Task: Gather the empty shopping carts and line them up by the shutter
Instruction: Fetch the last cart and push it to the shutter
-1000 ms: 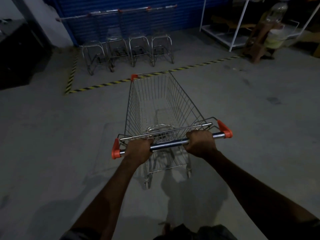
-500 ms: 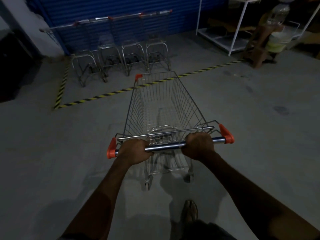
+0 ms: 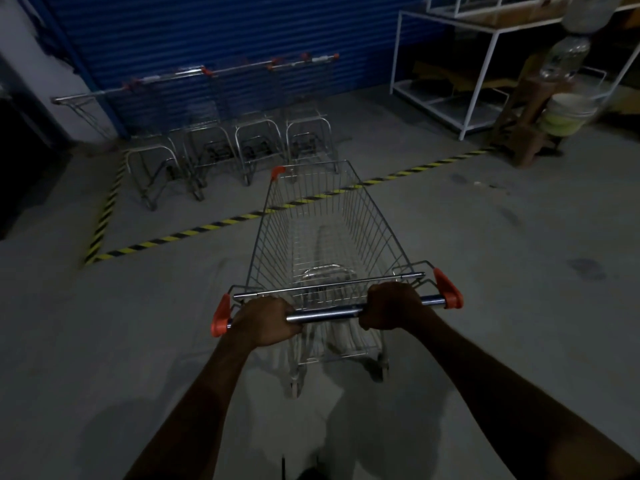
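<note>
Head view: cart [image 3: 313, 258] front edge overlaps striped line [image 3: 194, 233].

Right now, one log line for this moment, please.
left hand: grips handle | right hand: grips handle | cart: empty, facing parked carts by shutter

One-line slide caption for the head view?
Empty cart, handle held by left hand and right hand, faces four parked carts by the blue shutter.

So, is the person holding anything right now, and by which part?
Yes, the empty shopping cart, by its chrome handle bar. The left hand grips the bar near its left end, the right hand near its right end.
</note>
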